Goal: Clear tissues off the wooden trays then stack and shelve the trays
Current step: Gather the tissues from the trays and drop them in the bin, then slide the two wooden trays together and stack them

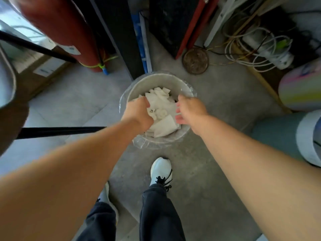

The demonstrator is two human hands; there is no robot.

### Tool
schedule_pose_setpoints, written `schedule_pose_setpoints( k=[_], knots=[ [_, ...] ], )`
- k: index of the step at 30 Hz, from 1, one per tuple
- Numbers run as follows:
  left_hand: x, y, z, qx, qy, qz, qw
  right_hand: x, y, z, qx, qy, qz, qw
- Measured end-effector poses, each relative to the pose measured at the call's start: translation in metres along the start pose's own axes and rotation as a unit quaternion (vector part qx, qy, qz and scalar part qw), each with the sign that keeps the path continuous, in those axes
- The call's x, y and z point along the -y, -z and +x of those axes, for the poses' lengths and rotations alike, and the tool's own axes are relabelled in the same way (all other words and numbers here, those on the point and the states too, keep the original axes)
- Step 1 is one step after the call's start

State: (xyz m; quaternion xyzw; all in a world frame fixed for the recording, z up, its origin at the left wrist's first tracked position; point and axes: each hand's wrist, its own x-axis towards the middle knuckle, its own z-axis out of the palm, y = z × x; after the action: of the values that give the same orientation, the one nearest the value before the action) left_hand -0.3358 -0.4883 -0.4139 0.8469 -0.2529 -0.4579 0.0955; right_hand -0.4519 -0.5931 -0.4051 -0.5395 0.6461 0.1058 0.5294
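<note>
A round grey bin (pixel 156 80) lined with clear plastic stands on the concrete floor below me. Several crumpled white tissues (pixel 160 101) lie inside it. My left hand (pixel 138 112) reaches over the bin's left side, fingers curled down into the tissues. My right hand (pixel 190 110) hovers over the right rim with its fingers spread and nothing in them. Whether the left hand grips a tissue is hidden by its own back. No wooden tray is in view.
A red cylinder (pixel 59 26) and dark upright panels (pixel 119 32) stand behind the bin. A rusty round disc (pixel 195 60) and a tangle of white cables (pixel 260 49) lie at the back right. A black bar (pixel 57 131) crosses at left. My white shoe (pixel 160 170) stands near the bin.
</note>
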Motion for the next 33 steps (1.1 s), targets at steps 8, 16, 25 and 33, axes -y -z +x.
schedule_pose_setpoints(
  k=[8,16,25,33],
  knots=[
    [-0.014,0.092,-0.157,0.002,-0.024,0.087,0.996,0.048,0.033,-0.171,-0.028,0.053,-0.082,0.995],
    [-0.031,0.212,-0.35,-0.018,-0.107,0.154,0.982,0.109,0.036,-0.395,-0.103,0.132,-0.183,0.969],
    [0.009,0.3,-0.476,-0.069,-0.15,0.074,0.983,0.155,0.002,-0.526,-0.161,0.25,-0.316,0.901],
    [0.022,0.358,-0.496,-0.175,-0.074,-0.047,0.981,0.224,0.0,-0.549,-0.12,0.365,-0.375,0.844]
  ],
)
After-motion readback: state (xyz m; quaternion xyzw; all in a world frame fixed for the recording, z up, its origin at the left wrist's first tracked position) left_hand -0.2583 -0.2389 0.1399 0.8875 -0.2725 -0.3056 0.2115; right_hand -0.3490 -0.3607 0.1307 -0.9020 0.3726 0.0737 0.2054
